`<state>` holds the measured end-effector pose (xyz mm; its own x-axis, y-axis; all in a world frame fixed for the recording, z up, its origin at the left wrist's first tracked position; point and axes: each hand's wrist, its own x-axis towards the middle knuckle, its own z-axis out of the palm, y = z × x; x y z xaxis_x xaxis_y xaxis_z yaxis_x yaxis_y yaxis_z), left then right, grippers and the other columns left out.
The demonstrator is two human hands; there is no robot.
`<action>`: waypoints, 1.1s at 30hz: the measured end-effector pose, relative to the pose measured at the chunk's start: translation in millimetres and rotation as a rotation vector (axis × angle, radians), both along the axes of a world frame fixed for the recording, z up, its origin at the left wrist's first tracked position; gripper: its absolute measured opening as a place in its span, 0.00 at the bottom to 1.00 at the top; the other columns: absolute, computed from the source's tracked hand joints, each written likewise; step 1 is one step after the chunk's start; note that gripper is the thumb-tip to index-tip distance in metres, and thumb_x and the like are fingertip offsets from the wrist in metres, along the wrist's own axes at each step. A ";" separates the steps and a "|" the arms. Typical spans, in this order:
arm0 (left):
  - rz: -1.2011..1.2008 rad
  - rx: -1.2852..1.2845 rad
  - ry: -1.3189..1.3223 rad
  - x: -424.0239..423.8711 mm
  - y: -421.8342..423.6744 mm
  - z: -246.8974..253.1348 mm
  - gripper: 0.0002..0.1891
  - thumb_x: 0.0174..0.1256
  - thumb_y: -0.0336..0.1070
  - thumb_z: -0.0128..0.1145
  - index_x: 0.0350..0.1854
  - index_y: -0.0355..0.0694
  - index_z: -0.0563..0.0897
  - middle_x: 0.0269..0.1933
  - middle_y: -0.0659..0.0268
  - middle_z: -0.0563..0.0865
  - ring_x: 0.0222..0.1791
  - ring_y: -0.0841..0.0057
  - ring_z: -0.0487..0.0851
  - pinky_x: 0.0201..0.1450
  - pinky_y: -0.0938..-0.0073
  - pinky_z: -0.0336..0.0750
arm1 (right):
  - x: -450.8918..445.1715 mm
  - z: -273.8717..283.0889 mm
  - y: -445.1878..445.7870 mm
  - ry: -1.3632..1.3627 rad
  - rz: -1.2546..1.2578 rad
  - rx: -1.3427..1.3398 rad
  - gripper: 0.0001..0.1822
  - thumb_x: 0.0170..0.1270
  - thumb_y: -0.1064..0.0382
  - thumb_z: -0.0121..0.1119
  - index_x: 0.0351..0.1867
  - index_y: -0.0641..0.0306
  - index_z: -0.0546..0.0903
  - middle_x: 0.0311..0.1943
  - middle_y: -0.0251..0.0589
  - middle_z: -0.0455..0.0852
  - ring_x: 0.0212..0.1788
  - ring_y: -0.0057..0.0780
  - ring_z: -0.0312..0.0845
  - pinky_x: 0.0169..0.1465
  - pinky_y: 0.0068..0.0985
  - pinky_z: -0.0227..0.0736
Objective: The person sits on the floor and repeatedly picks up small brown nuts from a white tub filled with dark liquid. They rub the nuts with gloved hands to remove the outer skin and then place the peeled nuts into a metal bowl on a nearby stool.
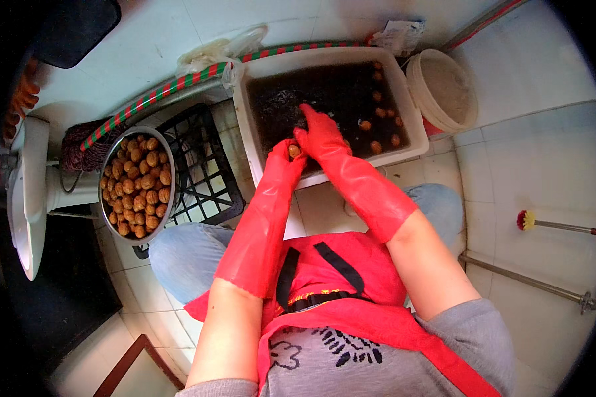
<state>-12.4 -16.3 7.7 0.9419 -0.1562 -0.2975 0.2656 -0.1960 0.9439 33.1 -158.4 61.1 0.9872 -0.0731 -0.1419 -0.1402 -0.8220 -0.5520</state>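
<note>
Red rubber gloves cover both my hands. My left hand (287, 158) is closed around a walnut (294, 151) at the near side of a white plastic tub (417, 144). Over the tub, my right hand (323, 131) is close beside the left, its index finger stretched out; whether it grips anything is hidden. Dark brown water (337, 89) fills much of the tub. Several walnuts float toward its right side, one of them a walnut (365, 125) near the middle right. To my left, a steel bowl (171, 198) is heaped with wet brown walnuts (139, 183).
The bowl rests on a black plastic crate (213, 171). A pale bucket (439, 92) stands right of the tub. Behind runs a red-and-green striped pipe (164, 92) with plastic bags (218, 52). A white washbasin (27, 198) is at far left, and a metal pipe (526, 280) at right.
</note>
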 end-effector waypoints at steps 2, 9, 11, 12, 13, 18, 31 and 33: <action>0.047 -0.022 -0.035 5.0 2.6 -13.1 0.31 0.67 0.34 0.69 0.71 0.34 0.76 0.61 0.52 0.89 0.58 0.67 0.88 0.63 0.68 0.80 | -2.2 -5.8 -5.0 -0.183 -0.056 0.110 0.38 0.63 0.54 0.69 0.76 0.57 0.72 0.58 0.65 0.85 0.62 0.65 0.80 0.66 0.50 0.75; 0.123 0.150 -0.034 4.2 -0.2 -12.1 0.33 0.63 0.37 0.71 0.71 0.36 0.77 0.62 0.49 0.88 0.61 0.64 0.87 0.66 0.64 0.79 | -34.8 -14.0 8.0 -0.164 -0.026 0.319 0.40 0.61 0.57 0.71 0.75 0.63 0.73 0.64 0.65 0.83 0.68 0.60 0.78 0.70 0.43 0.73; 0.041 0.252 0.080 9.1 -5.5 12.0 0.33 0.62 0.37 0.72 0.70 0.36 0.78 0.63 0.49 0.88 0.62 0.64 0.87 0.67 0.64 0.78 | -32.5 -30.8 -1.1 -0.161 -0.113 0.387 0.41 0.61 0.55 0.70 0.76 0.63 0.72 0.63 0.67 0.83 0.66 0.64 0.78 0.70 0.47 0.73; 0.038 0.237 0.079 8.3 -4.4 10.6 0.32 0.62 0.36 0.71 0.70 0.35 0.78 0.62 0.50 0.88 0.63 0.65 0.87 0.67 0.65 0.78 | -29.8 -33.3 -1.4 -0.217 -0.104 0.387 0.41 0.61 0.55 0.70 0.76 0.63 0.72 0.65 0.67 0.82 0.68 0.61 0.78 0.72 0.44 0.72; 0.032 0.221 0.077 7.8 -4.3 7.4 0.32 0.63 0.34 0.71 0.70 0.35 0.78 0.62 0.50 0.88 0.63 0.65 0.87 0.67 0.65 0.78 | -31.0 -35.9 -3.0 -0.206 -0.122 0.383 0.41 0.61 0.55 0.71 0.76 0.63 0.72 0.66 0.66 0.81 0.69 0.60 0.77 0.73 0.43 0.72; 0.118 -0.171 -0.224 5.4 2.9 -52.0 0.31 0.65 0.26 0.65 0.73 0.34 0.76 0.61 0.50 0.88 0.63 0.64 0.87 0.67 0.66 0.78 | -28.3 -46.8 7.0 -0.181 -0.213 0.436 0.42 0.61 0.55 0.73 0.75 0.66 0.72 0.70 0.62 0.79 0.73 0.54 0.75 0.74 0.40 0.70; 0.150 0.006 -0.231 -2.7 -0.5 -0.5 0.16 0.71 0.31 0.62 0.58 0.35 0.85 0.49 0.50 0.91 0.50 0.62 0.89 0.56 0.65 0.81 | -41.5 -27.3 10.0 -0.346 -0.096 0.401 0.39 0.63 0.58 0.71 0.75 0.66 0.72 0.66 0.63 0.82 0.69 0.56 0.78 0.72 0.40 0.72; 0.238 -0.268 -0.087 -0.3 -5.0 -16.0 0.14 0.69 0.31 0.63 0.55 0.36 0.86 0.46 0.54 0.91 0.46 0.65 0.89 0.54 0.65 0.81 | -48.7 -0.2 15.5 -0.420 0.128 0.299 0.39 0.62 0.59 0.70 0.75 0.65 0.72 0.61 0.63 0.84 0.65 0.60 0.80 0.70 0.42 0.74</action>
<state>-12.7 -21.3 -8.3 0.9811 0.0086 -0.1931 0.1908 0.1189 0.9744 -15.7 -143.0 61.0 0.9618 0.0352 0.2715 0.2348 -0.6161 -0.7518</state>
